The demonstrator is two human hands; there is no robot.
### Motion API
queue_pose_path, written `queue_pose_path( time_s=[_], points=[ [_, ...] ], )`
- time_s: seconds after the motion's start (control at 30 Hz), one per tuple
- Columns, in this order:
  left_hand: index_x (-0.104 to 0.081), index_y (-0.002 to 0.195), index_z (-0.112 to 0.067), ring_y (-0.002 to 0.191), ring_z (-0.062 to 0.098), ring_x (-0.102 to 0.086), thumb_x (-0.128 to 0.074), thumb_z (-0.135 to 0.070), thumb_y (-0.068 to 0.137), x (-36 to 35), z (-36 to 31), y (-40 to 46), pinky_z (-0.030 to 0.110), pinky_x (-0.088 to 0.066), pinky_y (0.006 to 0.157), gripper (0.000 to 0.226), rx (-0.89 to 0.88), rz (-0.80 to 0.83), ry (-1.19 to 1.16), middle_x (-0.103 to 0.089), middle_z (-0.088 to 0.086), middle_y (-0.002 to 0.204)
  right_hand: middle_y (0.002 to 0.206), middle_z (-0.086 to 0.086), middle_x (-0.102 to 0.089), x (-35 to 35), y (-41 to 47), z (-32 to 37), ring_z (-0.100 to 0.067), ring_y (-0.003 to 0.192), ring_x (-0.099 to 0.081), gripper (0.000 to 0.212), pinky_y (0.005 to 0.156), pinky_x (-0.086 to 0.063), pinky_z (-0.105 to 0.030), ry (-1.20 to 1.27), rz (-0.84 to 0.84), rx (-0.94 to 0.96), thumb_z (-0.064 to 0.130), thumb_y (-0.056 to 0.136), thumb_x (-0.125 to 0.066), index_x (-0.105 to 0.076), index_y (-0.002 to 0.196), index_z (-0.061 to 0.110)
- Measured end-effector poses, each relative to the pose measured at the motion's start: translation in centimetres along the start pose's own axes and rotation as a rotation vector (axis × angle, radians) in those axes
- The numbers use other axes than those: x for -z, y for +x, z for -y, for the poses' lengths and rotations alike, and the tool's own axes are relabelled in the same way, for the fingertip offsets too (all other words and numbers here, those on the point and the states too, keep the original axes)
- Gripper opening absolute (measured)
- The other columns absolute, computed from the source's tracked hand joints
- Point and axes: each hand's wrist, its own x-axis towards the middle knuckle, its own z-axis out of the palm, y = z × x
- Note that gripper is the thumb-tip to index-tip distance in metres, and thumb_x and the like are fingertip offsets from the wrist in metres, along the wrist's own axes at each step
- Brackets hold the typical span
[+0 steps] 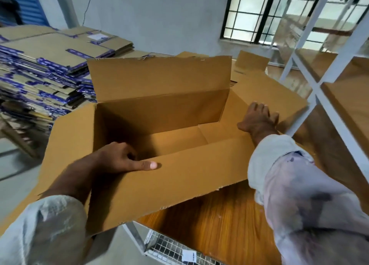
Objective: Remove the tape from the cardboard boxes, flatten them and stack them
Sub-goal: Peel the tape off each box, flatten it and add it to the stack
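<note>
- The step in hand looks like the flattening: the large open brown cardboard box [159,124] sits on the wooden, orange-brown surface [209,224] with all its top flaps folded out, and no tape shows on any part of it in view.
- The left hand [119,158] is at the near wall of the box, thumb lying along the inner face of the near flap and the other fingers curled over the fold, so its grip pinches the cardboard edge.
- The right hand [257,118] rests on the right-hand flap with its fingers spread and fairly straight, pressing rather than holding; nothing is gripped there.
- The bottom of the box appears closed, with a seam between two inner floor flaps visible. Whether tape holds it from below cannot be told, since the underside is hidden.
- By my judgement, the next move calls for freeing or checking the bottom seam, then pushing opposite corners together so that the walls collapse flat.
- The tall stack of flattened cardboard boxes with blue-purple tape strips [50,68] stands to the left, well apart from the open box; that seems the place for it once flat.
- More flat brown cardboard [251,64] lies behind the box, partly covered by the raised far flap.
- The white metal shelf frame [311,92] at the right is cut off by the edge of view, and the picture is blurred toward the left edge.
</note>
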Motion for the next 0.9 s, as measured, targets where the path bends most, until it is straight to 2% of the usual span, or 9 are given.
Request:
queue_pose_path(
  time_s=[0.17, 0.23, 0.33, 0.47, 0.57, 0.63, 0.73, 0.83, 0.9],
  points=[
    [-0.073, 0.087, -0.024, 0.086, 0.009, -0.071, -0.05, -0.109, 0.021, 0.1, -0.5, 0.2, 0.036, -0.058, 0.087, 0.109, 0.063, -0.026, -0.027, -0.075, -0.008, 0.091, 0.137, -0.017, -0.046, -0.1, 2.5, 0.3, -0.037, 0.126, -0.044, 0.054, 0.105, -0.038, -0.052, -0.069, -0.056, -0.048, 0.033, 0.088, -0.065, -0.055, 0.136, 0.01],
    [-0.072, 0.083, -0.024, 0.086, 0.009, -0.07, -0.05, -0.107, 0.024, 0.0, -0.4, 0.4, 0.036, -0.058, 0.087, 0.104, 0.059, -0.044, -0.024, -0.074, -0.008, 0.089, 0.132, -0.018, -0.046, 0.1, 2.8, 0.7, -0.038, 0.12, -0.045, 0.04, 0.101, -0.041, -0.052, -0.099, -0.084, -0.057, 0.03, 0.089, -0.066, -0.063, 0.122, 0.008],
    [-0.072, 0.077, -0.023, 0.075, 0.006, -0.07, -0.046, -0.11, 0.023, 0.1, -0.1, 0.8, 0.03, -0.056, 0.075, 0.106, 0.027, -0.063, -0.001, -0.073, -0.009, 0.079, 0.13, -0.018, -0.045, 0.2, 3.3, 0.7, -0.039, 0.117, -0.044, 0.025, 0.099, -0.043, -0.052, -0.094, -0.119, -0.079, 0.025, 0.092, -0.062, -0.064, 0.109, 0.007],
    [-0.073, 0.075, -0.023, 0.066, 0.0, -0.068, -0.047, -0.11, 0.029, 0.8, 1.2, 1.2, 0.028, -0.053, 0.07, 0.102, 0.015, -0.071, 0.026, -0.072, -0.012, 0.071, 0.139, -0.024, -0.045, -1.4, 4.2, -0.1, -0.043, 0.129, -0.042, 0.035, 0.102, -0.042, -0.054, -0.04, -0.164, 0.005, 0.02, 0.093, -0.054, -0.055, 0.126, 0.007],
    [-0.071, 0.069, -0.023, 0.06, -0.001, -0.063, -0.047, -0.11, 0.031, 1.4, 2.0, 1.4, 0.026, -0.047, 0.065, 0.097, 0.008, -0.078, 0.058, -0.068, -0.015, 0.063, 0.118, -0.021, -0.059, -2.0, 4.0, -0.5, -0.041, 0.107, -0.058, 0.031, 0.09, -0.05, -0.052, 0.139, 0.004, 0.019, 0.019, 0.099, -0.053, -0.044, 0.128, 0.011],
    [-0.068, 0.068, -0.024, 0.059, 0.0, -0.061, -0.048, -0.11, 0.029, 1.7, 2.2, 1.7, 0.025, -0.044, 0.064, 0.097, 0.016, -0.065, 0.058, -0.065, -0.015, 0.06, 0.106, -0.017, -0.058, -1.6, 4.0, -0.6, -0.037, 0.093, -0.058, 0.026, 0.079, -0.049, -0.045, 0.195, 0.067, 0.015, 0.019, 0.099, -0.056, -0.048, 0.123, 0.011],
    [-0.068, 0.07, -0.024, 0.062, 0.0, -0.062, -0.045, -0.111, 0.023, 1.9, 2.0, 2.0, 0.026, -0.045, 0.066, 0.102, 0.021, -0.049, 0.066, -0.065, -0.015, 0.06, 0.104, -0.016, -0.059, -1.1, 4.1, -0.6, -0.035, 0.088, -0.055, 0.023, 0.075, -0.046, -0.042, 0.224, 0.061, 0.007, 0.02, 0.098, -0.06, -0.054, 0.119, 0.011],
    [-0.068, 0.072, -0.023, 0.062, -0.001, -0.062, -0.043, -0.112, 0.021, 1.8, 1.9, 1.9, 0.025, -0.046, 0.065, 0.105, 0.037, -0.035, 0.063, -0.066, -0.015, 0.062, 0.102, -0.015, -0.059, -1.0, 3.4, 0.0, -0.036, 0.089, -0.059, 0.025, 0.08, -0.048, -0.045, 0.216, 0.057, -0.01, 0.022, 0.099, -0.06, -0.052, 0.12, 0.011],
    [-0.07, 0.077, -0.022, 0.066, -0.001, -0.063, -0.043, -0.112, 0.02, 1.7, 1.8, 1.7, 0.025, -0.048, 0.066, 0.11, 0.034, -0.036, 0.059, -0.068, -0.013, 0.068, 0.111, -0.018, -0.059, -0.7, 2.5, 0.6, -0.039, 0.101, -0.059, 0.034, 0.094, -0.043, -0.049, 0.176, 0.05, -0.014, 0.023, 0.098, -0.061, -0.048, 0.127, 0.01]
  ],
)
